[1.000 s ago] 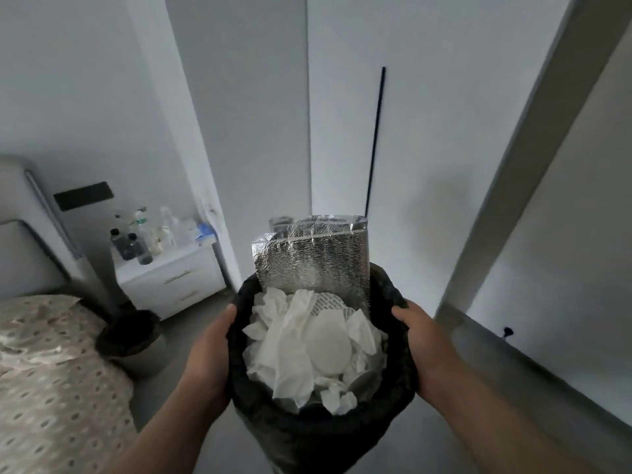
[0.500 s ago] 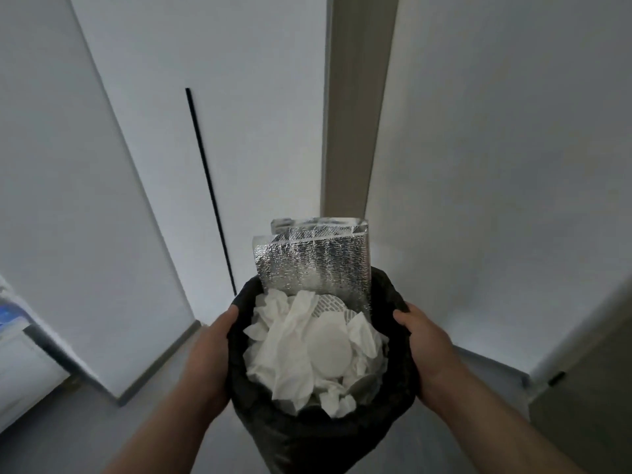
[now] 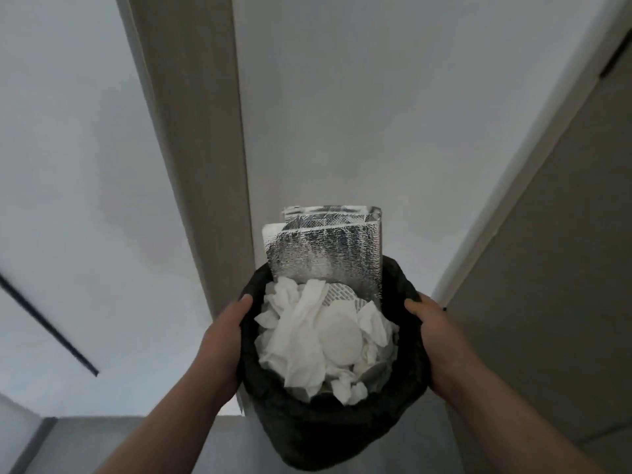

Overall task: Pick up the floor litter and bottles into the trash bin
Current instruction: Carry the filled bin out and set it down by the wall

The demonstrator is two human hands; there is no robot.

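I hold a trash bin (image 3: 328,425) lined with a black bag in front of me, off the floor. My left hand (image 3: 224,340) grips its left side and my right hand (image 3: 436,333) grips its right side. The bin is full of crumpled white tissues (image 3: 301,340) and a round white lid (image 3: 340,340). A silver foil insulated bag (image 3: 326,254) stands upright at the bin's far side, sticking out above the rim.
White walls fill the view ahead. A beige door frame (image 3: 201,172) runs up behind the bin. A greyish door (image 3: 554,302) stands at the right. A thin black line (image 3: 48,323) crosses the left wall. Grey floor (image 3: 130,443) shows at the bottom left.
My view has swung to the right: the bed, nightstand and second bin have left the frame, and the door frame and right door have come in. Both hands keep the same hold on the bin.
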